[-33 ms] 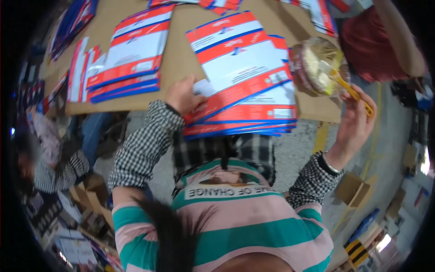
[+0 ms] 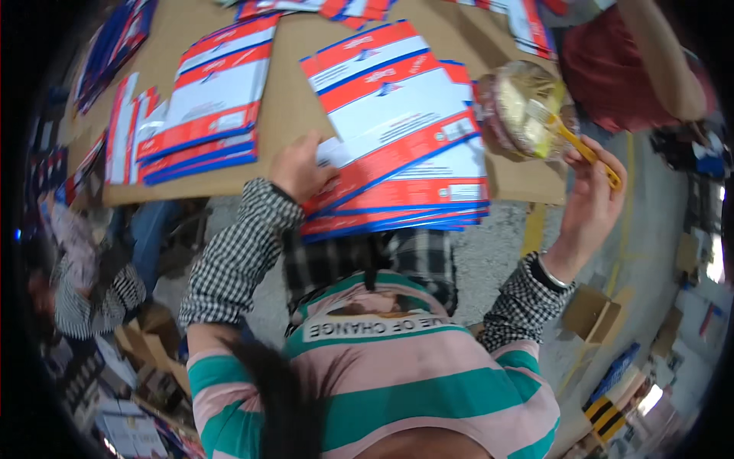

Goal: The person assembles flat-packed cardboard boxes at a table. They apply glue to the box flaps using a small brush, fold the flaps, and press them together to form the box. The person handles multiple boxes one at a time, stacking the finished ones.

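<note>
My right hand (image 2: 595, 187) is closed around the yellow handle of a brush (image 2: 581, 144). Its pale head is over a round, plastic-lined tub (image 2: 501, 141) with whitish and yellowish stuff inside. On the left, my left hand (image 2: 300, 170) is closed at the lower left edge of a fanned stack of flat red, white and blue printed packets (image 2: 397, 115), gripping the edge of a packet. A small white piece (image 2: 334, 153) shows beside its thumb; I cannot tell if it is a flap or a separate slip.
More printed packets (image 2: 218, 92) lie piled on the brown tabletop (image 2: 294, 99) at the left, with others along its far edge. A person in a dark red top (image 2: 615, 73) is at the far right. An open cardboard box (image 2: 592, 314) stands on the floor at the right.
The whole view has shifted slightly, so the table things appear a little farther left. The brush head sits a bit farther left over the tub. Both hands keep their holds.
</note>
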A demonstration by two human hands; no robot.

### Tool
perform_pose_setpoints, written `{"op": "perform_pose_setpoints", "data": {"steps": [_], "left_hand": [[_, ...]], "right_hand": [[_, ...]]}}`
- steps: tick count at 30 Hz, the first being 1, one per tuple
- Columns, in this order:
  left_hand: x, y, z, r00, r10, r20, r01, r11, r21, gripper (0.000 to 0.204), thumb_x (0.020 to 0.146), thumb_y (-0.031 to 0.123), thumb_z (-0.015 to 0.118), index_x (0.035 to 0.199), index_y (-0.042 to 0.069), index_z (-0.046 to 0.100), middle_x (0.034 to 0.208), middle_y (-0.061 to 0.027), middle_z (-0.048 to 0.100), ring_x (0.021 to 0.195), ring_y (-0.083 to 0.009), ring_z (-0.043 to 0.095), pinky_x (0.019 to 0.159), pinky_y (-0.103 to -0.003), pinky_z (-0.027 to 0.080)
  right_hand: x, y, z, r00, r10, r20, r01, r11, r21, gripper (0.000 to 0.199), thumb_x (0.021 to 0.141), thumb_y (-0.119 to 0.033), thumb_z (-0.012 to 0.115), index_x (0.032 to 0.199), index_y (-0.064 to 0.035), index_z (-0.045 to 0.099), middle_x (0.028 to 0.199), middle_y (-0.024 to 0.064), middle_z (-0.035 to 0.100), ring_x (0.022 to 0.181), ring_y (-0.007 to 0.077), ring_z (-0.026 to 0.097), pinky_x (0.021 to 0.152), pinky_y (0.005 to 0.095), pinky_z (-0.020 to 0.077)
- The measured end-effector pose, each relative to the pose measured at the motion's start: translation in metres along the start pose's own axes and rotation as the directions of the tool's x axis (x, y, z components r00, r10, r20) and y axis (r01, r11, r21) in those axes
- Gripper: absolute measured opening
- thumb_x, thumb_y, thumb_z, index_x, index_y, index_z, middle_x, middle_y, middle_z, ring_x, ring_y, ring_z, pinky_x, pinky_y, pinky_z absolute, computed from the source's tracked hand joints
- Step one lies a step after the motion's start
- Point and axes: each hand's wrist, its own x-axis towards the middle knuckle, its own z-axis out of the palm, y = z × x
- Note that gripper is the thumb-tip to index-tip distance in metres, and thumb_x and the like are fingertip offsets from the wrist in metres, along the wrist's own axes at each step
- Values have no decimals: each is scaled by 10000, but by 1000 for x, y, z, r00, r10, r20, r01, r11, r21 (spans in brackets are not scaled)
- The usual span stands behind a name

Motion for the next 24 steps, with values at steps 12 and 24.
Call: {"op": "perform_pose_setpoints", "data": {"steps": [12,24], "left_hand": [[2,8,4,996,-50,-78,44,996,-75,320,692,63,666,979,13,533,938,-199,554,925,-397,548,775,-443,449],[3,-6,18,984,-168,-62,153,969,-196,344,708,71,682,1020,-17,566,877,-190,587,743,-317,585,671,-376,463]], "right_hand": [[84,93,0,963,246,114,-149,830,-538,102,890,-43,491,971,-2,538,895,95,646,732,135,632,623,246,499],[87,114,7,951,297,89,-227,863,-451,123,851,-45,500,944,16,552,785,126,634,690,173,629,631,296,481]]}}
